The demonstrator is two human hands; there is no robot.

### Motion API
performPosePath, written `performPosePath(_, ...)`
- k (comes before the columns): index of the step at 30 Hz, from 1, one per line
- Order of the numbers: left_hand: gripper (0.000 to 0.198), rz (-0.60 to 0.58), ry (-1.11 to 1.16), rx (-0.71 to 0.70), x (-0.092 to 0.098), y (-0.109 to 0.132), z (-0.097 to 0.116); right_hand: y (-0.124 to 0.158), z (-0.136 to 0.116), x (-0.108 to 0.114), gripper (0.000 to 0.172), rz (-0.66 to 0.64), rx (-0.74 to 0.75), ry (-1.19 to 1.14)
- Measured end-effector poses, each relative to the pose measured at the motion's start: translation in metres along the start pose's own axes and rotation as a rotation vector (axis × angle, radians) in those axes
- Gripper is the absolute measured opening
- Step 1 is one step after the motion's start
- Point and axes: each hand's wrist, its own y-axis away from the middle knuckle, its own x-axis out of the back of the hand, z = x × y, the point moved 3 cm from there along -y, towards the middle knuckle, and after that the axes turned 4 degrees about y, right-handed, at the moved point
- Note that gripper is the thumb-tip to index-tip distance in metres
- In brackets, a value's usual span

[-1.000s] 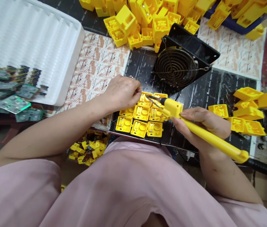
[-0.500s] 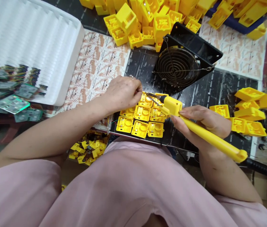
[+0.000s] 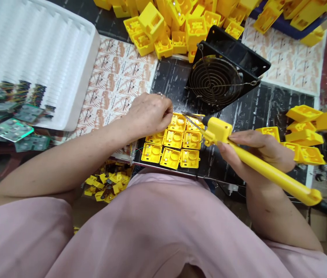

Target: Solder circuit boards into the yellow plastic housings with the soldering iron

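Note:
My right hand (image 3: 263, 152) is wrapped round the handle of a yellow soldering iron (image 3: 221, 131). The iron's dark tip points left, over the top row of a block of small yellow plastic housings (image 3: 174, 138). These housings lie open side up in rows, with small metal contacts inside. At the block's upper left corner is my left hand (image 3: 151, 112), its fingers curled in a pinch. What those fingertips hold, if anything, is hidden. Thin coloured wires (image 3: 136, 148) show at the block's left edge.
A black fan (image 3: 218, 73) stands behind the housings. More yellow housings (image 3: 151, 23) are piled at the back, and others (image 3: 304, 133) lie at right. At left, a white foam tray (image 3: 85, 77) sits beside green circuit boards (image 3: 12, 129). Yellow parts (image 3: 108, 183) lie below the table edge.
My right hand and the soldering iron have moved right, drawing the tip away from my left hand. The left hand stays pinched in nearly the same place.

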Motion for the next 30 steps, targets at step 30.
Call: performPosePath(30, 0.026, -0.115, -0.002, -0.191, 0.006, -0.004, 0.001, -0.028, -0.010, -0.004, 0.025, -0.316, 0.376, -0.008)
